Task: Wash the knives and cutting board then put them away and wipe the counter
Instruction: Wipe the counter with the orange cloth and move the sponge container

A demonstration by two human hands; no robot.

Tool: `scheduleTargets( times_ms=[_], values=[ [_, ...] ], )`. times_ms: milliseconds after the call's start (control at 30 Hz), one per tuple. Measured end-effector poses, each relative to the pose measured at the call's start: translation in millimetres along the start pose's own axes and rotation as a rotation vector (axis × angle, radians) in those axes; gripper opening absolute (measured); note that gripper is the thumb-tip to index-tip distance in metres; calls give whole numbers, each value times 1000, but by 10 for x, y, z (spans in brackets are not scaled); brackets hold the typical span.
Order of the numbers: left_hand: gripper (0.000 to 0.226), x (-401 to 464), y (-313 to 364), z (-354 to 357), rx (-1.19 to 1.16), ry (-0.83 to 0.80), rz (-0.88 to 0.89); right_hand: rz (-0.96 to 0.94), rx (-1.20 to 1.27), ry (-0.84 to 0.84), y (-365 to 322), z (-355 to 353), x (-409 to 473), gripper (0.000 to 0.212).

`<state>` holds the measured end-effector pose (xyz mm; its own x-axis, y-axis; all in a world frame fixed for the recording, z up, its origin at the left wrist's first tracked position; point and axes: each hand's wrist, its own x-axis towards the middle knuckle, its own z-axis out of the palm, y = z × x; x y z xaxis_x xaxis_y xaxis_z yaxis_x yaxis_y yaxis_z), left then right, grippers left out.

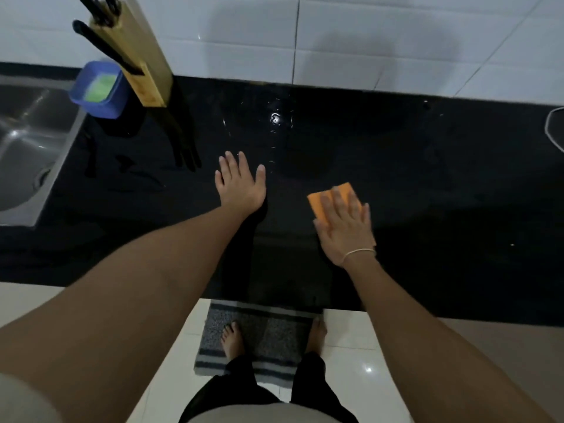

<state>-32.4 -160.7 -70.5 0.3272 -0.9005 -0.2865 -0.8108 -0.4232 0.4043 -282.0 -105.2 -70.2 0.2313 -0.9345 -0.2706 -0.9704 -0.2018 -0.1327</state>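
Right hand presses orange cloth flat, angled up-right.

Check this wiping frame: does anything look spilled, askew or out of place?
A wet patch glistens on the black counter near the wall, ahead of the orange cloth under the right hand. Nothing else stands out.

— Are you seeing any writing, label, brand or number anywhere?
— No, nothing readable is showing on any surface.
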Motion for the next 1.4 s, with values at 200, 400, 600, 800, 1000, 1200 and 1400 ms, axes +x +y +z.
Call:
scheduleTargets(
  times_ms=[200, 400, 600, 800, 1000, 1200, 1400],
  values=[
    [78, -20, -46, 212, 188, 150, 27, 403, 111, -20, 1001, -281, 446, 68],
    [77, 37, -58, 254, 210, 229, 29, 560, 160, 66, 631, -515, 1770, 77],
    [70, 0, -63, 197, -61, 391, 22, -119, 40, -4, -1252, -489, 2293, 69],
    [63, -125, 59, 57, -284, 419, -86, -466, -90, -70, -793, -304, 1522, 68],
    [65, -30, 55, 128, 45, 313, -82, -124, -31, 15, 188, -430, 1596, 70],
    [65, 39, 12, 225, 107, 342, -67, 343, 102, 3, -443, -598, 2550, 77],
    [50, 7, 11, 231, 51, 366, -56, -343, -34, -31, -1743, -471, 2755, 72]
  ],
)
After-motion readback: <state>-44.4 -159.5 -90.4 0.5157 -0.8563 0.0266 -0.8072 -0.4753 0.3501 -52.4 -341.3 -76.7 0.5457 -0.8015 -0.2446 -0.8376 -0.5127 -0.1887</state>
